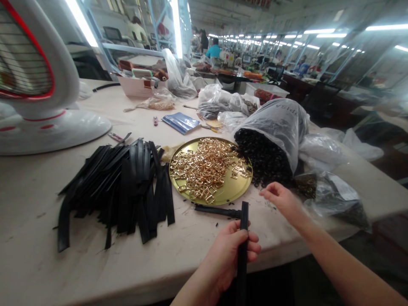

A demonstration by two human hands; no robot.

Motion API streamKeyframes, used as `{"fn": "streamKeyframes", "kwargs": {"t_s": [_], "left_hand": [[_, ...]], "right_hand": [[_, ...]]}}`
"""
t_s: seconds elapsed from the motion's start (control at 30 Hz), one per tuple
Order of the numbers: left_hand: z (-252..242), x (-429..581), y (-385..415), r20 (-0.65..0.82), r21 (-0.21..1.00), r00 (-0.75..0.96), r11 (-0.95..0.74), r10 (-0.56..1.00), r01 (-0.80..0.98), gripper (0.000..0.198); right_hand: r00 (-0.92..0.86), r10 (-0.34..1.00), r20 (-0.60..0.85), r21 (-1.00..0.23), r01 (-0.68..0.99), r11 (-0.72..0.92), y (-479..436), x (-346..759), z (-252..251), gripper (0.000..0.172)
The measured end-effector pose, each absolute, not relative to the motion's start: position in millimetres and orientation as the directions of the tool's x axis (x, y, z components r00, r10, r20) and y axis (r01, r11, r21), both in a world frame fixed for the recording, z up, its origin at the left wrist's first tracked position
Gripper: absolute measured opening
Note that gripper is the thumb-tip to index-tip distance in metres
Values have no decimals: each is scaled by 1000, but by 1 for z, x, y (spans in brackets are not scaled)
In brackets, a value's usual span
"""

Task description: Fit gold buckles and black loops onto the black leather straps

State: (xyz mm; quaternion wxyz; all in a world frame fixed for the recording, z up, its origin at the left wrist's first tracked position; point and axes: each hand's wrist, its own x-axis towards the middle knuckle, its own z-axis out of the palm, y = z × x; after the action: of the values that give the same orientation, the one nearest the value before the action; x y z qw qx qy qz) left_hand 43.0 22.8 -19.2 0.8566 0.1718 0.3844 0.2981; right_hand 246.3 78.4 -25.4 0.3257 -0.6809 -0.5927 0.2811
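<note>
My left hand (231, 248) grips a black strap (244, 216) near the table's front edge, thumb across it; the strap's tail hangs below the edge. Behind its upper end another black strap (215, 210) lies on the table. To the right, my right hand (283, 202) is held with thumb and fingertips together in front of the black small pieces (261, 157) that spill from a plastic bag (285, 123). Whatever those fingertips hold is too small to make out. Gold-coloured buckles (205, 165) are heaped on a round gold tray (234, 193) beyond my hands.
A pile of black straps (127, 182) covers the table at left. Behind it stands a white fan (60, 127). A blue packet (181, 123) and several plastic bags (223, 102) lie farther back. Another plastic bag (338, 195) sits near the right edge. People work in the background.
</note>
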Motion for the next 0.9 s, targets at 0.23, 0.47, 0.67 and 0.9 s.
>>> {"fn": "streamKeyframes", "kwargs": {"t_s": [0.23,0.47,0.67,0.9], "left_hand": [[-26,42,34,-539,448,610,811,581,-376,21],[-28,43,38,-560,355,655,861,508,-364,25],[-36,48,36,-555,320,686,882,470,-346,27],[-32,54,32,-516,248,742,904,428,-349,30]], "right_hand": [[88,913,-398,-904,-209,-374,43,211,-38,20],[99,879,-467,-866,-253,-431,42,211,-42,31],[128,873,-470,-877,-182,-445,40,213,-40,29],[163,887,-432,-902,-68,-426,38,220,-38,31]]}}
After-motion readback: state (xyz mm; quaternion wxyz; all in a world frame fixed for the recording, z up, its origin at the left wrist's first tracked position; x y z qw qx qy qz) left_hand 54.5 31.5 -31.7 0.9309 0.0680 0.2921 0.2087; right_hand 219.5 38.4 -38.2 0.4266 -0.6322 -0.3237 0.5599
